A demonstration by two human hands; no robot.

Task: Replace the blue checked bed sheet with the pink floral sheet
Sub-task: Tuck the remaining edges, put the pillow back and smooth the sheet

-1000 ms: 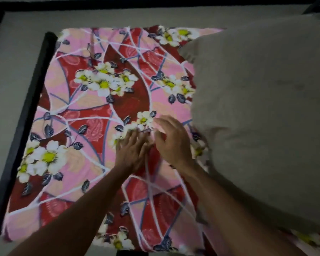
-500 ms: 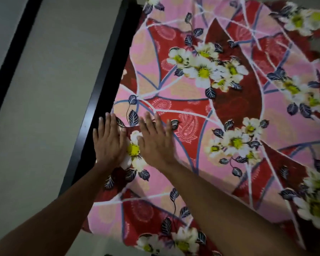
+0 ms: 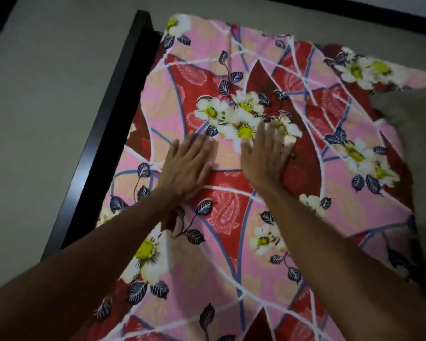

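— Where is the pink floral sheet (image 3: 226, 212)?

— Spread out flat inside the black bed frame (image 3: 103, 148); it fills most of the view, from the near edge to the far end; its left edge lies along the frame's long rail, and its far edge looks slightly uneven.

— And the hands?

— Both rest palm down on the sheet, side by side near its middle, a little apart; the left hand (image 3: 186, 168) lies nearer the rail, over a pink and red patch; the right hand (image 3: 266, 156) lies just to its right, its tips on a cluster of white flowers.

— How are the fingers?

— On the left hand the fingers (image 3: 197, 146) are straight and pressed close together, the thumb out to the right; on the right hand the fingers (image 3: 268, 134) are straight too, lying flat, slightly parted; they are blurred, so I cannot tell more; neither hand pinches or gathers any cloth.

— The arms?

— Both forearms are bare and reach in from the near edge, crossing over the sheet.

— Anything else?

— A grey-beige pillow (image 3: 416, 114) sits on the sheet at the right edge, only partly in view; grey floor (image 3: 40, 107) lies to the left of the frame and beyond its far end.
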